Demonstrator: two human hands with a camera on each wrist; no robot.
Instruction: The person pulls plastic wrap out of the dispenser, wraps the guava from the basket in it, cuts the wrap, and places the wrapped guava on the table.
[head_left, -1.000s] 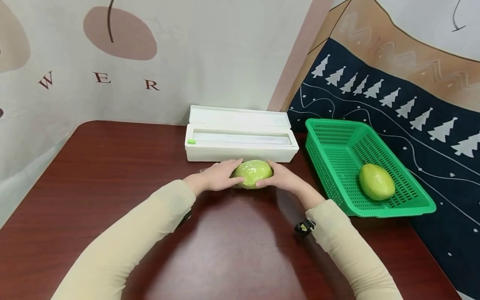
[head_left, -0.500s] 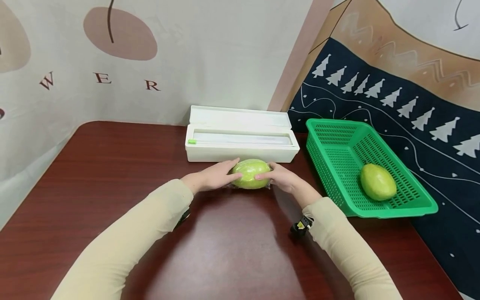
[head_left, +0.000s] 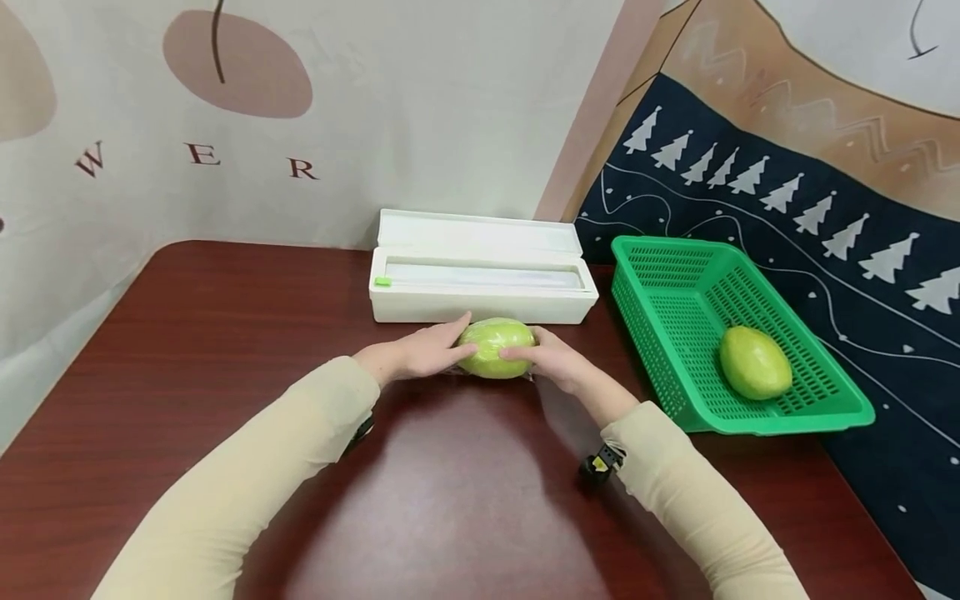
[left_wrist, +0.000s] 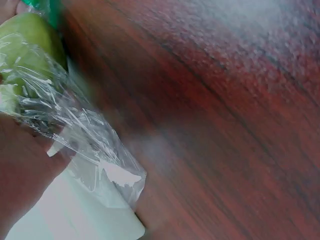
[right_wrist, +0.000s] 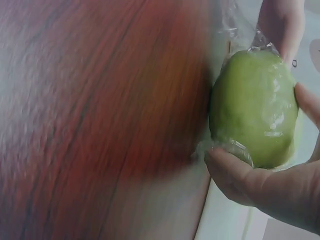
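In the head view a green oval fruit, wrapped in shiny cling film, is low over the table just in front of a white cling film dispenser. My left hand grips its left end, thumb on the near side and fingers at the back. The right hand holds the other end, its thumb pressed on the front of the fruit. In the left wrist view a loose tail of clear film trails off the fruit. More film bunches at both ends in the right wrist view, with a fold under my right fingers.
The dispenser's lid stands raised, with a green slider at the left of its front edge. To the right stands a green basket holding another yellow-green fruit. Printed cloths hang behind the dark red table.
Both hands and the wrapped fruit have shifted slightly left. The right hand has come further over its end of the fruit. Dispenser and basket have stayed put.
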